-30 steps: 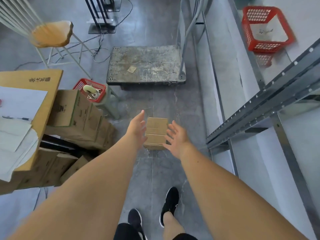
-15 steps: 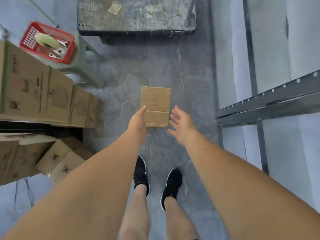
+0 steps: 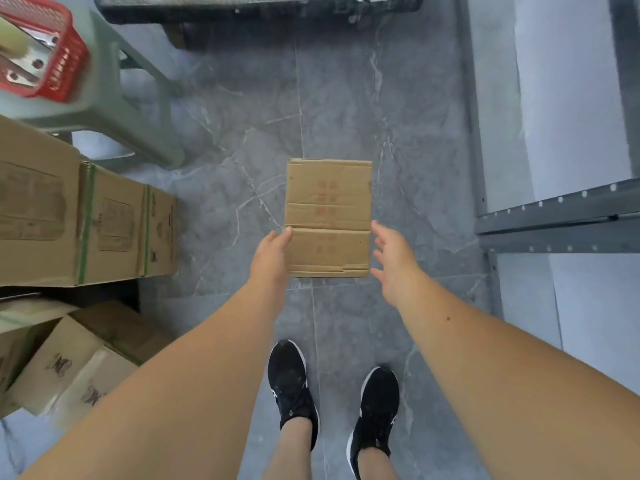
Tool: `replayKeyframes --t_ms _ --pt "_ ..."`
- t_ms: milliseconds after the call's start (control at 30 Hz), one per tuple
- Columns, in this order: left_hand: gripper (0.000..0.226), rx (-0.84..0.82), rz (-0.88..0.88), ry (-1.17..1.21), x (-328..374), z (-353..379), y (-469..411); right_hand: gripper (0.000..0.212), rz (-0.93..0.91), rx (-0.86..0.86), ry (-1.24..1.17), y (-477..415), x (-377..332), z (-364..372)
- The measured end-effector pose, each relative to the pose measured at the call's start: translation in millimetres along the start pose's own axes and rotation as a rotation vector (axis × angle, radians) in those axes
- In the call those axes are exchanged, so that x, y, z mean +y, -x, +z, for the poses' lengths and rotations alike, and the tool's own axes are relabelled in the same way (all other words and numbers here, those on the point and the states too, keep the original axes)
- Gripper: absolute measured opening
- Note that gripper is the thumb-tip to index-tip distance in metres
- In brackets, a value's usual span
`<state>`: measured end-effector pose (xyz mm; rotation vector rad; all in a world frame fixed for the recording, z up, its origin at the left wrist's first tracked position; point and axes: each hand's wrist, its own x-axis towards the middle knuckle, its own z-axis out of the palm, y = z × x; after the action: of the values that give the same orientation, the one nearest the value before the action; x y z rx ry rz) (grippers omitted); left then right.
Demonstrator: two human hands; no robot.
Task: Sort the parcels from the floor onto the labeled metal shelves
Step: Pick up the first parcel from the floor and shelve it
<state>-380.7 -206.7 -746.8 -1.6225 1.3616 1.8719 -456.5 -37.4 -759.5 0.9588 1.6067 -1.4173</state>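
A small brown cardboard parcel with faint red print lies flat on the grey tiled floor, straight ahead of my feet. My left hand reaches down at the parcel's near left edge, fingers straight, fingertips at or just touching its side. My right hand hovers spread at the near right edge, a small gap from the cardboard. Neither hand holds anything. The grey metal shelf rail runs along the right side.
Large cardboard boxes are stacked at the left, with smaller boxes below them. A green stool carries a red basket at top left. A flat trolley's edge crosses the top.
The view has tilted down and closer. Both hands have dropped to the parcel's near corners, the left one reaching its edge.
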Motion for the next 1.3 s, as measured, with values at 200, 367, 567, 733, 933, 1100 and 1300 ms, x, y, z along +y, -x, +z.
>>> replayKeyframes --t_ms 200,367,567,733,933,1100,1300 --pt "0.067 0.007 0.018 -0.041 -8.2 10.8 -41.1 0.067 -0.027 0.034 0.011 -58.4 14.9 9.2" --pt "0.069 0.005 0.028 -0.106 -11.1 15.9 -63.8 0.090 -0.015 0.035 0.025 -85.4 26.6 11.1" --pt "0.070 0.012 0.028 -0.094 -19.2 16.9 -79.8 0.086 0.000 0.055 0.080 -98.3 33.1 15.3" --pt "0.069 0.009 0.029 -0.091 -21.2 16.8 -86.0 0.087 -0.004 0.058 0.063 -105.5 34.6 16.8" --pt "0.066 0.021 0.029 -0.100 -24.6 16.8 -94.3 0.094 0.006 -0.003 0.044 -108.5 36.1 13.2" --pt "0.060 0.020 0.044 -0.115 -28.9 18.1 -94.7 0.113 -0.006 -0.040 0.003 -130.9 49.9 4.5" --pt "0.065 0.040 0.041 -0.130 -26.7 20.4 -89.6 0.085 -0.019 0.008 0.050 -102.4 38.9 10.9"
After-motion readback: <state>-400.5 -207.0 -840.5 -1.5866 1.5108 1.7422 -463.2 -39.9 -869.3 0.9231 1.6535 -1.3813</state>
